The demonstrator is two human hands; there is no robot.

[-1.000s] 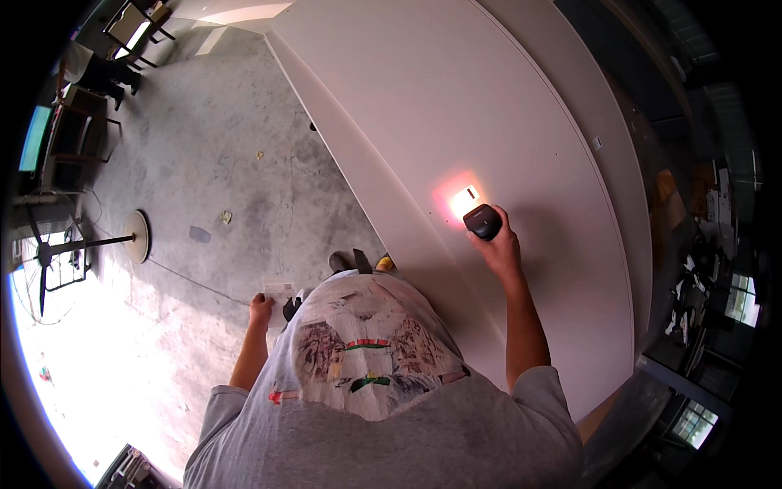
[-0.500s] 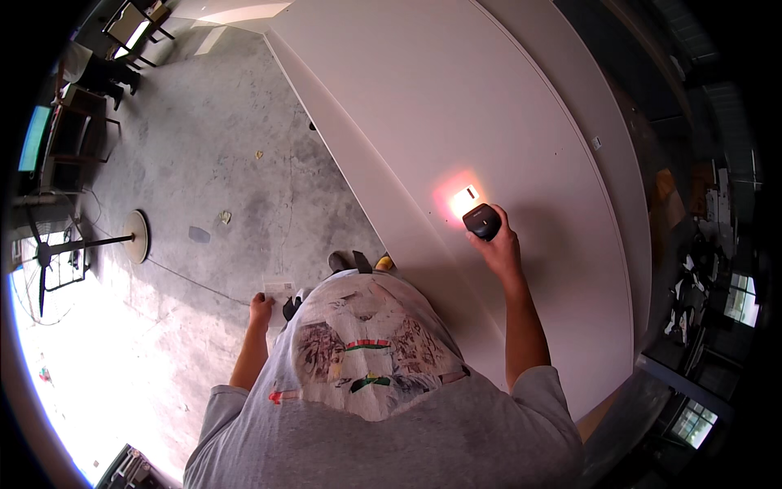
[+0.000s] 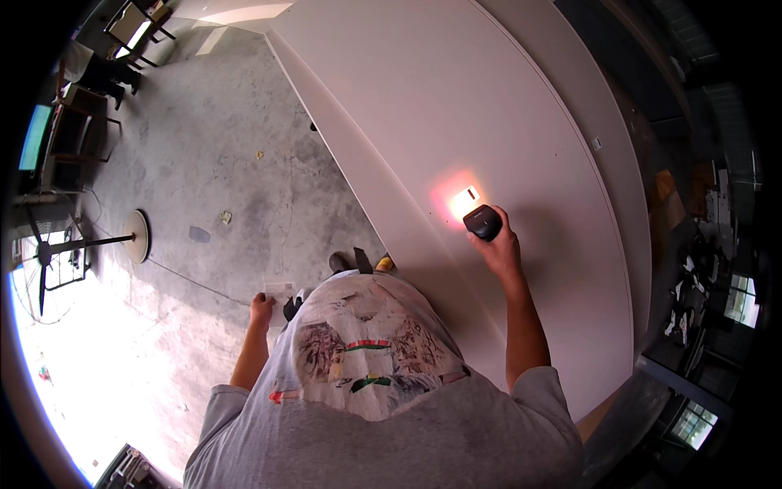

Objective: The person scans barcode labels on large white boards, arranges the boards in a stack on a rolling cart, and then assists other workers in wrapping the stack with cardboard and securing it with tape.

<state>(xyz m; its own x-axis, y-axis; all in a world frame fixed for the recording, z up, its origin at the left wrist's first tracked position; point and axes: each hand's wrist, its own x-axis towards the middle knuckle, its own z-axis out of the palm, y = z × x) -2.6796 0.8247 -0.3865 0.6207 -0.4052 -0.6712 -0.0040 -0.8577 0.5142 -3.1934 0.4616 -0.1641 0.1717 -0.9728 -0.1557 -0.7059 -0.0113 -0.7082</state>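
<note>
No chg vs 1s ago; step prob. ongoing. R hand grips blk scanner by lit label. L hand holds paper.

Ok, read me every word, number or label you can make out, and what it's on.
None can be read.
Label on the white panel: overlit, too small.
Paper in the left hand: faint print, too small.
Scanner in the right hand: tiny marking, too small.
Farther sticker: too small.
</note>
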